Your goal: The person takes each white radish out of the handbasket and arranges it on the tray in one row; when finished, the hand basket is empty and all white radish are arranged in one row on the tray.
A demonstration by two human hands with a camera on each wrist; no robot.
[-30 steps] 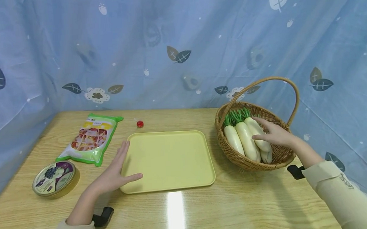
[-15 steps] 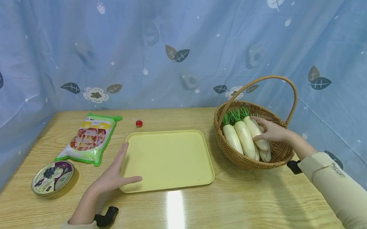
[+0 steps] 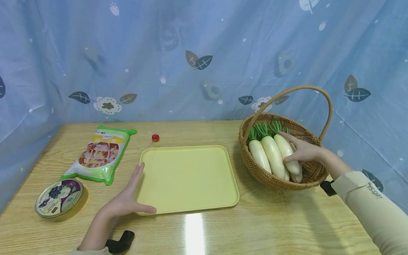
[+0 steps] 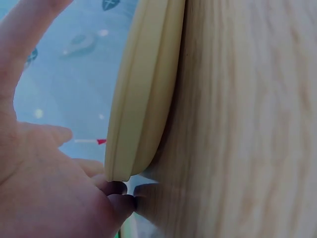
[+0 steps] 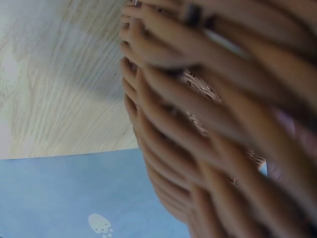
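In the head view a brown wicker basket (image 3: 256,173) holds several white radishes with green tops. My right hand (image 3: 306,152) reaches over its right side and grips the rightmost upper radish (image 3: 283,145), thumb on the near side and index finger towards the green top; the other fingers are hidden. The weave fills most of the right wrist view. A yellow tray (image 3: 189,180) lies mid-table. By its left edge is my left hand (image 3: 123,199), fingers and thumb spread. The left wrist view has that hand close by the tray's rim (image 4: 133,109); contact is unclear.
To the left lie a green-edged food bag (image 3: 100,153) and a round tin (image 3: 60,199). A small red object (image 3: 155,137) sits behind the tray. The basket's tall handle (image 3: 329,112) arches above its right part. A blue patterned curtain (image 3: 174,61) hangs behind the table.
The right hand has closed in on the rightmost radish, which has shifted slightly in the basket. The left hand has stayed by the tray, its fingers a little lower.
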